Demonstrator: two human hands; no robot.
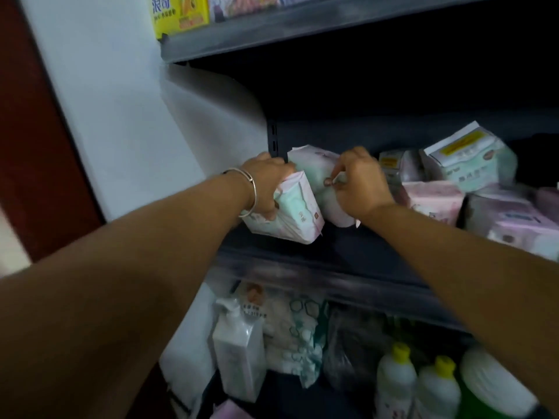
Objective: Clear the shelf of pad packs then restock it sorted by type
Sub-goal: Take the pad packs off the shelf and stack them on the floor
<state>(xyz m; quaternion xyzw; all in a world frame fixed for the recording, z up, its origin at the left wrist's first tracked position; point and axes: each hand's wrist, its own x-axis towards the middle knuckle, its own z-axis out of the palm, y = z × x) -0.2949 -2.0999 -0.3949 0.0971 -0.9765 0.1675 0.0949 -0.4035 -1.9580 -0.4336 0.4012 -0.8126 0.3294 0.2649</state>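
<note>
I am facing a dark grey metal shelf [302, 252]. Pad packs are sitting on it: a mint one [290, 213] at the left end, pink packs [432, 201] and mint-and-white packs [472, 158] crowding the right.

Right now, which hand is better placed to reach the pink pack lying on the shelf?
The right hand: it is nearer the pink pack, while the left hand grips a mint-and-pink pack farther left.
</note>
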